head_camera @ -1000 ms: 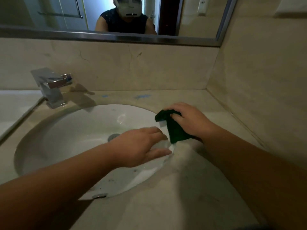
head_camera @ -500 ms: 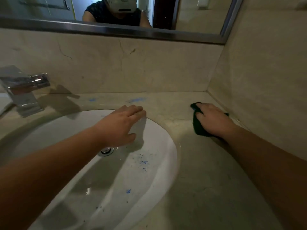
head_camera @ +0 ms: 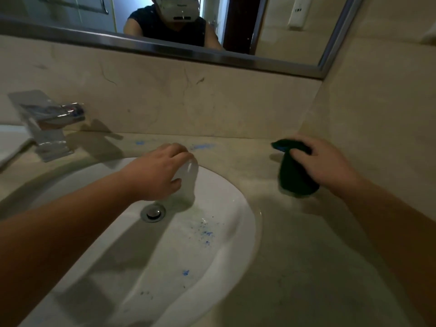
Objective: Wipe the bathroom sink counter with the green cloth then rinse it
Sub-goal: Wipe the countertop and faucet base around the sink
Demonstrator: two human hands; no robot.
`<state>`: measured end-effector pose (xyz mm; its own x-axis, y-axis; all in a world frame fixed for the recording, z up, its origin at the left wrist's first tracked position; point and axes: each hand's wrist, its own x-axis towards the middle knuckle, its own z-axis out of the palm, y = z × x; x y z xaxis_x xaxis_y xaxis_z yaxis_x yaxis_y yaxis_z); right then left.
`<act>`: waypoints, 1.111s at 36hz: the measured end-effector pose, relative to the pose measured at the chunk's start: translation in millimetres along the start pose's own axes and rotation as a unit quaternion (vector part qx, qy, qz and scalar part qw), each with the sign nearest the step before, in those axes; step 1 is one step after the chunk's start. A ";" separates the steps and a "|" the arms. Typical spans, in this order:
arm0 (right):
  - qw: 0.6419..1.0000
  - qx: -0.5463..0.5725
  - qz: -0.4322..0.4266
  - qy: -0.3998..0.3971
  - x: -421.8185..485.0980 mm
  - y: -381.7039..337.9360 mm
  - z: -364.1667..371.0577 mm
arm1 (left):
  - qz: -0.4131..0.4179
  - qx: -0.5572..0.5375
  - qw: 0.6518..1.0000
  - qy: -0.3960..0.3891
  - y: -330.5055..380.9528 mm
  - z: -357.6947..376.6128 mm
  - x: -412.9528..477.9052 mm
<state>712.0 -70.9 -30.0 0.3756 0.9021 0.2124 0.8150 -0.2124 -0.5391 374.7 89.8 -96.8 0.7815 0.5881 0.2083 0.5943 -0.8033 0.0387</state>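
Observation:
My right hand (head_camera: 320, 161) presses the dark green cloth (head_camera: 292, 178) flat on the beige stone counter (head_camera: 295, 256), right of the basin near the side wall. Part of the cloth sticks out past my fingers toward the back. My left hand (head_camera: 158, 173) holds nothing and rests, fingers curled down, on the back rim of the white sink (head_camera: 236, 220). Blue smears (head_camera: 203, 146) mark the counter behind the basin, and blue specks (head_camera: 207, 233) lie inside the bowl.
A chrome tap (head_camera: 49, 123) stands at the back left. The drain plug (head_camera: 153, 212) sits in the bowl below my left hand. A mirror (head_camera: 165, 31) runs above the backsplash. The right wall (head_camera: 377, 126) closes in the counter corner.
My right hand slid the cloth from the sink's right rim outward and back toward the corner. My left hand moved from the bowl's front right up to the back rim.

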 end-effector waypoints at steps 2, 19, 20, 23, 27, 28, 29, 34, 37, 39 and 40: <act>0.991 -0.089 0.087 -0.049 9.0 26.1 6.2 | -0.032 0.016 0.999 -0.009 -13.1 -2.4 -10.0; 0.974 -0.121 -0.161 -0.104 19.2 -84.2 135.9 | -0.060 -0.004 0.998 0.021 -48.3 -6.2 -23.2; 0.971 -0.097 -0.177 -0.126 16.0 -92.9 133.2 | -0.059 -0.002 0.998 0.021 -48.8 -7.2 -22.5; 0.974 -0.043 -0.193 -0.113 14.9 -106.4 111.1 | -0.052 0.006 0.998 0.024 -51.6 -9.4 -21.6; 0.992 0.003 -0.127 0.007 45.7 -82.1 68.8 | -0.042 0.012 0.999 0.024 -58.2 -6.2 -22.5; 0.994 -0.031 -0.102 0.016 57.8 -66.6 65.5 | -0.038 0.012 0.999 0.024 -59.3 -5.2 -22.9; 0.995 -0.079 -0.065 0.003 68.6 -49.6 67.0 | -0.035 0.012 0.999 0.024 -60.2 -4.3 -23.6; 0.981 -0.190 0.024 -0.039 86.5 -3.2 113.5 | -0.018 0.025 0.999 0.023 -66.6 -2.0 -23.1; 0.984 -0.164 -0.040 -0.057 95.1 -27.1 132.3 | -0.004 0.032 0.999 0.024 -73.3 1.3 -21.6; 0.980 -0.162 -0.072 -0.085 101.6 -43.2 145.9 | 0.003 0.034 0.999 0.026 -75.9 2.3 -20.9; 0.978 -0.162 -0.093 -0.092 104.5 -49.5 153.3 | 0.005 0.036 0.999 0.026 -76.2 2.2 -20.7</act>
<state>643.3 91.5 -106.1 0.1467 0.9824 0.1159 0.9696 -0.1197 -0.2132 313.6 139.1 -106.2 0.7778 0.5732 0.2580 0.6002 -0.7991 -0.0341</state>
